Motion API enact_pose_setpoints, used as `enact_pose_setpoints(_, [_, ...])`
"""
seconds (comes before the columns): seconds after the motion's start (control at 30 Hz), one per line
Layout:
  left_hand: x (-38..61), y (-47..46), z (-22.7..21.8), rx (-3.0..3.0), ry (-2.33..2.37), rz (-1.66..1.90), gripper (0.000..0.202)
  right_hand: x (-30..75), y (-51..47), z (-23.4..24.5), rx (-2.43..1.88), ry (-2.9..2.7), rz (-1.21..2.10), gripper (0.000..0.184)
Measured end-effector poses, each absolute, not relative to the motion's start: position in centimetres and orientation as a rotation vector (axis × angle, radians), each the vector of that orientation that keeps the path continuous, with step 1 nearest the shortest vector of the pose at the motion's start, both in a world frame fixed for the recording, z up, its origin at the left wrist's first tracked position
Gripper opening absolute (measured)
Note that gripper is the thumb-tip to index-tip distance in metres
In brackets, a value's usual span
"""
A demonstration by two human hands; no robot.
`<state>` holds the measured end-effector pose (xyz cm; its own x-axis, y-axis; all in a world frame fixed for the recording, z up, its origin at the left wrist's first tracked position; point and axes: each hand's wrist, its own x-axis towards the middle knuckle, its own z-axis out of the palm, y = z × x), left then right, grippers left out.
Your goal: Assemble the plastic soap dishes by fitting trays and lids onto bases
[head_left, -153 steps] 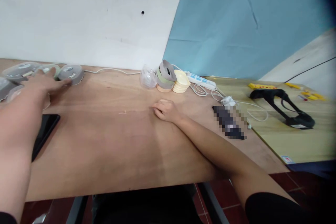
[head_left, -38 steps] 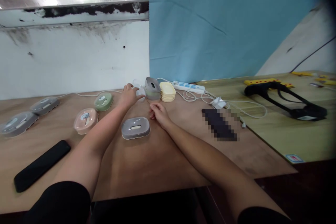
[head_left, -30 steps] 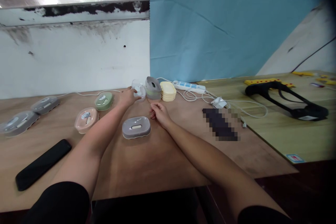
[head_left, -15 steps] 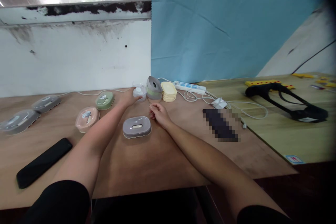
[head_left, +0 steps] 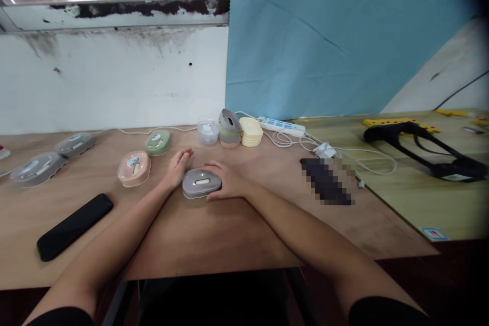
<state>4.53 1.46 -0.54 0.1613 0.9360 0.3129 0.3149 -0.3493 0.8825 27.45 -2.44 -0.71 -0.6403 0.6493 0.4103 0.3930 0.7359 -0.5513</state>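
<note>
"Where was the gray box?"

"On the counter, right in front of me, with its lid on. My right grip was wrapped around its right end. My left grip lay flat, fingers apart, just beside its left end."

"Were the other boxes shut too?"

"Yes. The pink box, the green box and two far gray boxes sat shut on my left. I think more was left: stacks of loose pieces sat at the back."
</note>
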Motion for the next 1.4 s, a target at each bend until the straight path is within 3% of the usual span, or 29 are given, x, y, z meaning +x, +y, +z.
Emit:
enact_pose_setpoints(0.13, [2.5,-1.0,-0.9,1.922,1.045,1.049,0.072,26.8,-2.2,-1.3,-0.929,-2.304,0.545,0.088])
enact_pose_setpoints(0.33, [2.7,-2.1,-1.1,2.075,1.102,0.844,0.107,27.2,-2.3,-0.6,-0.998,-2.068,0.599,0.07])
enact_pose_setpoints(0.47, [4.0,-2.4,-1.2,1.937,1.126,0.993,0.105,27.1,-2.2,-0.4,-0.951,-1.967,0.58,0.057])
enact_pose_setpoints(0.7, [4.8,-2.7,-1.3,1.849,1.089,1.123,0.105,27.1,-1.6,-1.2,-0.957,-1.799,0.704,0.054])
enact_pose_setpoints(0.93, [4.5,-2.5,-1.6,1.978,0.971,1.076,0.109,27.3,-0.8,-1.7,-0.995,-1.458,1.061,0.055])
enact_pose_setpoints(1.2, [4.2,-2.5,-1.7,2.174,0.891,0.956,0.128,27.5,-0.5,-1.4,-1.044,-1.372,1.044,0.057])
enact_pose_setpoints(1.3, [4.3,-2.4,-1.8,2.135,0.926,0.97,0.123,27.5,-0.6,-1.5,-1.041,-1.455,0.989,0.058])
enact_pose_setpoints(1.4, [4.3,-2.3,-1.5,2.107,1.047,1.053,0.096,27.6,-1.0,-1.7,-0.976,-1.628,0.855,0.054])
